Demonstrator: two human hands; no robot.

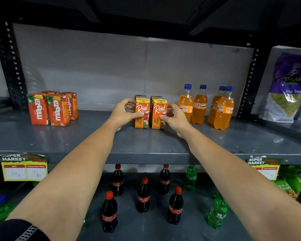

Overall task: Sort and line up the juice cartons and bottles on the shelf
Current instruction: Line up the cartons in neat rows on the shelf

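On the grey shelf [146, 145] two rows of orange Real apple juice cartons stand side by side at the middle. My left hand [124, 111] grips the left front carton [142, 108], thumb on its face and fingers round its left side. My right hand [175, 117] grips the right front carton [159, 108] the same way from the right. Several red Maaza cartons [53, 108] stand grouped at the left. Several orange Fanta bottles [205, 106] with blue caps stand at the right, the two rightmost close together.
Black perforated uprights [12, 66] frame the bay, with a low shelf above. A purple snack bag [288, 87] stands in the bay to the right. Below, dark cola bottles [143, 195] and green bottles [217, 213] stand scattered. Price tags [23, 168] hang on the shelf edge.
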